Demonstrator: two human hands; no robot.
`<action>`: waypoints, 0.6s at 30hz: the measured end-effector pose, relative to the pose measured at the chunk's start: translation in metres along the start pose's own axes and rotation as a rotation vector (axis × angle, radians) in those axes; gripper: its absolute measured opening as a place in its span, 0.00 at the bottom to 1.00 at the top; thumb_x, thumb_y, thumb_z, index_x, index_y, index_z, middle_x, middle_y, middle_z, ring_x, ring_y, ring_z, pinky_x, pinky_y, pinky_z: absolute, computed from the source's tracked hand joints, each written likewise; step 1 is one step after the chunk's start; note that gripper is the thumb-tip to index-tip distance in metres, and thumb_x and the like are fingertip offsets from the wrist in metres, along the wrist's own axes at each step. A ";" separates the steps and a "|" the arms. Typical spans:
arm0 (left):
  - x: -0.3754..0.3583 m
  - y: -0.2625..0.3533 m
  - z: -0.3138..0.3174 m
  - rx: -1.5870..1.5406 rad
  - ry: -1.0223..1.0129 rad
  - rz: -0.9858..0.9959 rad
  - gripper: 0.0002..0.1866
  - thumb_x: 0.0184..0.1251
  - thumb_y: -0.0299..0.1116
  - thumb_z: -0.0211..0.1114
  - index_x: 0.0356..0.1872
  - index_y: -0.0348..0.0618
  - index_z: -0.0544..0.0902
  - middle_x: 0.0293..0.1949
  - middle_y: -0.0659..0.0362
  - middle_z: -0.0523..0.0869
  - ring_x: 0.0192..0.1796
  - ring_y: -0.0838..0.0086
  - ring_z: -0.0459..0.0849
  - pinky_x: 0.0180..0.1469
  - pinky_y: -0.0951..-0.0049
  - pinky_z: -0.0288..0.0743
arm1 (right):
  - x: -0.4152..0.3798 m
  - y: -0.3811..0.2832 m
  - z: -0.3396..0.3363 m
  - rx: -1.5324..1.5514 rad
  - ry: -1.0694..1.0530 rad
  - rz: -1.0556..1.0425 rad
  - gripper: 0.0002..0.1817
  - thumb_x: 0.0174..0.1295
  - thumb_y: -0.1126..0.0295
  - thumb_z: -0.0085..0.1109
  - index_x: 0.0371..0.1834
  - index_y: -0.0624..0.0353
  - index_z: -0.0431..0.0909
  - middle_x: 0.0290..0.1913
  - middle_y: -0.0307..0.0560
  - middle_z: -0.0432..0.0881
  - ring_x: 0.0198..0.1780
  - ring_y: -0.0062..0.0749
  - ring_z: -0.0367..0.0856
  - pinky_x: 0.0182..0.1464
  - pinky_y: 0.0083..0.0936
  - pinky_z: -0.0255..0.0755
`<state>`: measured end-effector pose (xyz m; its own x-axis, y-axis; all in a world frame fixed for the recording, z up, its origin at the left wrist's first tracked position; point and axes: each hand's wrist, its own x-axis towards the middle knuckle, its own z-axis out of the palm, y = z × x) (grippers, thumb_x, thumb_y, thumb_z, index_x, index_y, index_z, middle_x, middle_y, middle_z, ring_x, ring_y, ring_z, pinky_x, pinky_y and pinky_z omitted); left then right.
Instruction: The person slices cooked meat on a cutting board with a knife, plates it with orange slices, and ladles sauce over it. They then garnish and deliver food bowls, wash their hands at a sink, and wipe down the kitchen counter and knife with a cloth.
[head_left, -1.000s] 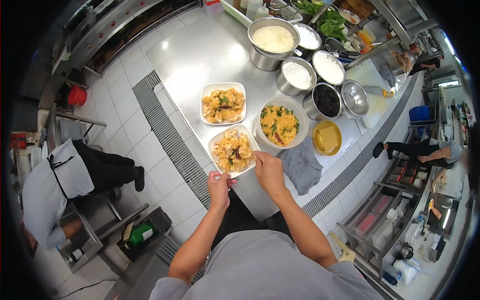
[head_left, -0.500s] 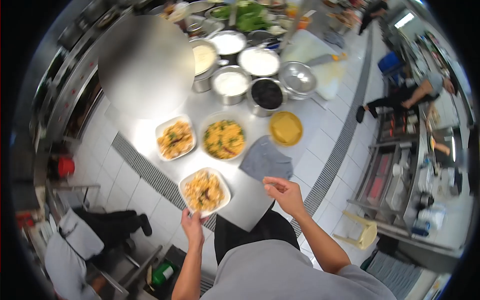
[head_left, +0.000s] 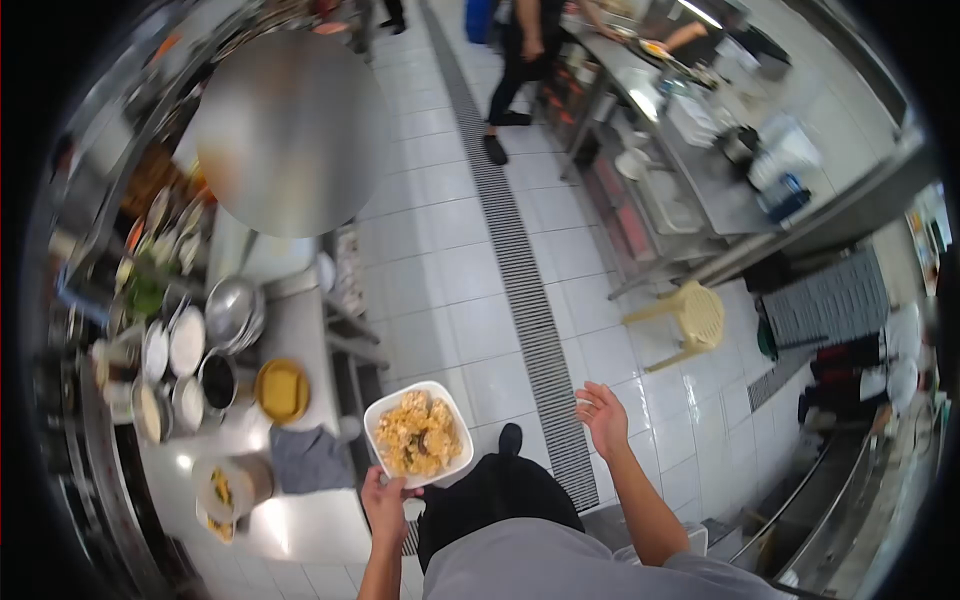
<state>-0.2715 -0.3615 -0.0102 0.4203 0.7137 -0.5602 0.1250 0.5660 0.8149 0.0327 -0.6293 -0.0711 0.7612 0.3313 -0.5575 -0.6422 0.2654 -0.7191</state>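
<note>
My left hand (head_left: 385, 497) grips the near left edge of a squarish white bowl (head_left: 375, 408), thumb at its rim. Golden fried-looking pieces (head_left: 415, 435) fill the bowl, which is held above the floor, right of the steel counter (head_left: 320, 525). My right hand (head_left: 603, 418) is empty in the air, fingers apart, some way right of the bowl. On the counter lie a grey cloth (head_left: 312, 460) and a round yellow dish or lid (head_left: 270, 385). A pale, blurred container (head_left: 258, 478) with food stands beside them.
Pots, a dark-filled pot (head_left: 217, 380) and steel bowls (head_left: 232, 310) crowd the counter at left. A yellow stool (head_left: 695, 318) stands on the tiled floor right of the drain grate (head_left: 530, 330). A person in black (head_left: 515, 70) stands at the far worktable (head_left: 735, 200).
My view has swung right, from the counter toward the aisle. The bowl in my left hand has moved off over the floor. My right hand's fingers have spread apart.
</note>
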 end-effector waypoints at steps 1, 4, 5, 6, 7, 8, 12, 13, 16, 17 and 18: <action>0.010 0.004 0.038 0.009 -0.031 -0.032 0.13 0.63 0.21 0.58 0.49 0.34 0.75 0.42 0.52 0.86 0.34 0.69 0.88 0.35 0.70 0.86 | -0.004 -0.018 -0.029 0.028 0.026 -0.011 0.22 0.76 0.57 0.52 0.59 0.67 0.77 0.47 0.52 0.86 0.39 0.33 0.84 0.44 0.28 0.79; 0.064 -0.002 0.149 0.072 -0.219 -0.048 0.15 0.65 0.22 0.58 0.53 0.34 0.75 0.43 0.52 0.86 0.36 0.68 0.88 0.37 0.69 0.84 | -0.015 -0.045 -0.112 0.106 0.211 -0.097 0.23 0.75 0.56 0.54 0.59 0.66 0.77 0.46 0.51 0.86 0.39 0.32 0.84 0.42 0.27 0.79; 0.082 -0.002 0.186 0.080 -0.277 -0.071 0.15 0.66 0.23 0.57 0.54 0.34 0.74 0.43 0.52 0.86 0.37 0.68 0.89 0.38 0.70 0.83 | -0.021 -0.051 -0.137 0.124 0.288 -0.142 0.23 0.76 0.55 0.54 0.60 0.65 0.77 0.46 0.51 0.86 0.38 0.32 0.84 0.42 0.27 0.79; 0.105 -0.007 0.222 0.117 -0.362 -0.077 0.15 0.67 0.24 0.57 0.54 0.34 0.74 0.43 0.51 0.87 0.37 0.67 0.89 0.37 0.70 0.82 | -0.026 -0.055 -0.158 0.141 0.361 -0.185 0.24 0.76 0.54 0.54 0.60 0.65 0.77 0.45 0.50 0.86 0.38 0.32 0.84 0.42 0.27 0.79; 0.125 -0.008 0.258 0.152 -0.445 -0.083 0.15 0.68 0.25 0.56 0.55 0.34 0.74 0.44 0.50 0.87 0.36 0.66 0.89 0.36 0.71 0.81 | -0.031 -0.057 -0.176 0.164 0.379 -0.200 0.24 0.76 0.54 0.54 0.60 0.65 0.77 0.45 0.50 0.86 0.38 0.32 0.84 0.42 0.27 0.79; 0.129 0.005 0.309 0.185 -0.458 -0.101 0.15 0.69 0.27 0.56 0.55 0.34 0.74 0.43 0.49 0.87 0.36 0.66 0.89 0.35 0.72 0.79 | -0.038 -0.076 -0.194 0.203 0.476 -0.220 0.24 0.75 0.53 0.54 0.59 0.64 0.78 0.45 0.49 0.86 0.37 0.31 0.83 0.40 0.26 0.78; 0.224 0.024 0.502 0.255 -0.655 -0.069 0.14 0.69 0.29 0.56 0.50 0.31 0.77 0.37 0.46 0.89 0.31 0.70 0.87 0.30 0.75 0.74 | -0.043 -0.082 -0.236 0.349 0.710 -0.299 0.22 0.73 0.54 0.57 0.58 0.62 0.78 0.43 0.46 0.86 0.35 0.29 0.81 0.37 0.25 0.76; 0.237 0.033 0.542 0.239 -0.641 -0.092 0.13 0.69 0.30 0.56 0.49 0.31 0.77 0.36 0.45 0.90 0.30 0.72 0.86 0.28 0.75 0.73 | -0.038 -0.084 -0.238 0.363 0.722 -0.304 0.22 0.73 0.54 0.57 0.58 0.62 0.78 0.43 0.46 0.86 0.35 0.29 0.81 0.37 0.25 0.76; 0.301 0.048 0.655 0.232 -0.725 -0.079 0.12 0.69 0.30 0.55 0.48 0.33 0.78 0.37 0.44 0.90 0.27 0.75 0.85 0.27 0.76 0.71 | -0.012 -0.090 -0.241 0.390 0.799 -0.294 0.23 0.73 0.55 0.57 0.59 0.63 0.77 0.42 0.46 0.85 0.35 0.28 0.81 0.37 0.25 0.75; 0.320 0.055 0.692 0.252 -0.708 -0.051 0.13 0.69 0.30 0.55 0.48 0.33 0.78 0.37 0.45 0.90 0.27 0.75 0.85 0.28 0.77 0.72 | 0.000 -0.092 -0.239 0.392 0.807 -0.292 0.23 0.73 0.55 0.57 0.59 0.63 0.77 0.41 0.46 0.85 0.34 0.28 0.80 0.36 0.24 0.74; 0.341 0.060 0.728 0.265 -0.721 -0.057 0.13 0.69 0.30 0.55 0.48 0.33 0.78 0.37 0.45 0.90 0.27 0.75 0.85 0.28 0.77 0.72 | 0.013 -0.094 -0.237 0.395 0.815 -0.290 0.23 0.73 0.55 0.57 0.59 0.64 0.77 0.41 0.46 0.85 0.34 0.27 0.80 0.35 0.24 0.74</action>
<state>0.5335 -0.3844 -0.0439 0.8771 0.1898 -0.4412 0.3370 0.4114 0.8469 0.1245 -0.8647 -0.1097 0.6288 -0.4894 -0.6042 -0.2890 0.5743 -0.7659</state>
